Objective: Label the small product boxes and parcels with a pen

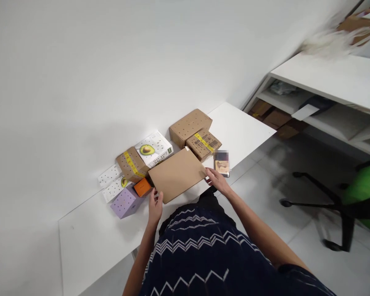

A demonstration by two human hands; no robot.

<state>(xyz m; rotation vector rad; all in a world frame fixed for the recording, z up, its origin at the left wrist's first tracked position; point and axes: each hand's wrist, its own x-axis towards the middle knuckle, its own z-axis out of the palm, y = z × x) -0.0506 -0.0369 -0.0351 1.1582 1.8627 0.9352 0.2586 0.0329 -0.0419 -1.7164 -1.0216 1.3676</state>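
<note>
A flat brown cardboard box (pixel 177 174) lies at the table's front, between my two hands. My left hand (pixel 156 205) is at its left edge near the front corner, fingers partly curled and thumb against the side. My right hand (pixel 217 179) grips the right edge, its fingertips partly hidden by the box. Just left of the flat box is a small orange box (pixel 142 187), close to my left fingers. Beyond my right hand lies a phone-like item (pixel 222 166) with a blurred-out top, at the table edge.
On the white table (pixel 89 246) stand a lilac box (pixel 123 203), a taped carton (pixel 132 164), a white avocado box (pixel 154 149), narrow white boxes (pixel 112 191), a large carton (pixel 191 123) and another taped carton (pixel 203 144). Shelving (pixel 327 78) and a green chair (pixel 362 187) are at right.
</note>
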